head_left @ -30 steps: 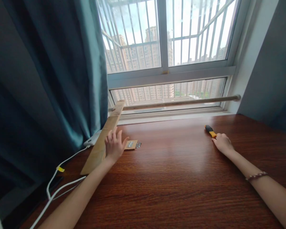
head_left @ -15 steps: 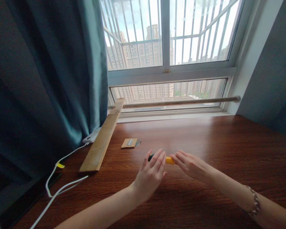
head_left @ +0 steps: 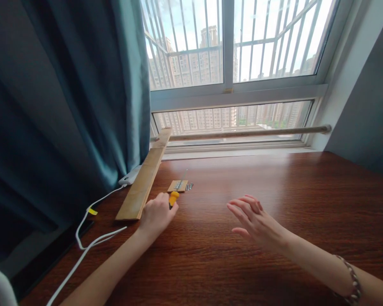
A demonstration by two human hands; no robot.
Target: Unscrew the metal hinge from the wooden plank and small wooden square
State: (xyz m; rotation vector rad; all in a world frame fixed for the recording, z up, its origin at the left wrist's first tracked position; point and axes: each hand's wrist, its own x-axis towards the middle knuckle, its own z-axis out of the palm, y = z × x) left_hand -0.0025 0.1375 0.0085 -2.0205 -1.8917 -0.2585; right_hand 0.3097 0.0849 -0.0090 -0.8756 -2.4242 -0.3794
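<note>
My left hand point(head_left: 158, 212) is wrapped round the black and yellow handle of a screwdriver point(head_left: 174, 197). Its thin metal shaft points away from me, passing over a small square wooden piece point(head_left: 171, 187). Several screws point(head_left: 189, 186) lie beside that piece on its right, and some silvery ones appear to rest on top of it, partly behind the shaft. Apart from all this, my right hand point(head_left: 252, 219) hovers over the table's middle with its fingers spread and nothing in them.
A long wooden board point(head_left: 143, 182) lies on the left of the brown table point(head_left: 274, 182). White cables point(head_left: 79, 250) and a white power strip point(head_left: 130, 176) are beside it, near the blue curtain point(head_left: 127, 85). A barred window with a horizontal rail point(head_left: 249, 134) stands behind.
My left hand has carried the screwdriver leftward to the small wooden piece, and its shaft now shows. My right hand has let go of the handle and opened. The view has shifted slightly.
</note>
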